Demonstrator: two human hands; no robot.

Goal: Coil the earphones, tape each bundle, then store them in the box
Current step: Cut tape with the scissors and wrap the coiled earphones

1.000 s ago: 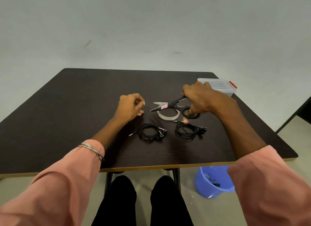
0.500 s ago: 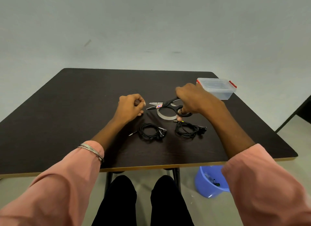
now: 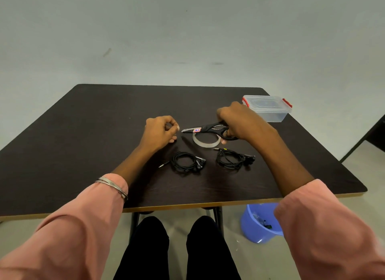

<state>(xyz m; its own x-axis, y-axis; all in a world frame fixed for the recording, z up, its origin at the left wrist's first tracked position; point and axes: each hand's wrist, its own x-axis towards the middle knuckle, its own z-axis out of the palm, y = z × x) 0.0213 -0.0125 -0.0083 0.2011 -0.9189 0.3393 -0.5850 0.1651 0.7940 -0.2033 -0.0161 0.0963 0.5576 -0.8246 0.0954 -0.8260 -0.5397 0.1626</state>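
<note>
Two coiled black earphone bundles lie on the dark table [image 3: 83, 133]: the left bundle [image 3: 186, 162] with its plug sticking out left, the right bundle [image 3: 232, 158] with its plug at the top. Just behind them lies a clear tape roll [image 3: 205, 141]. My right hand [image 3: 239, 121] grips black scissors [image 3: 208, 130] over the roll, blades shut and pointing left. My left hand [image 3: 161, 131] rests curled beside the blade tips, thumb and forefinger pinched; whether tape is between them I cannot tell. A clear box [image 3: 267, 107] with red clips, lid on, stands at the back right.
A blue plastic bucket [image 3: 258, 225] with small scraps stands on the floor under the table's front right corner. My legs are under the front edge. A dark piece of furniture [image 3: 375, 131] shows at the far right.
My right hand has moved the scissors left toward my left hand, and the blades have closed. My left hand has stayed in place.
</note>
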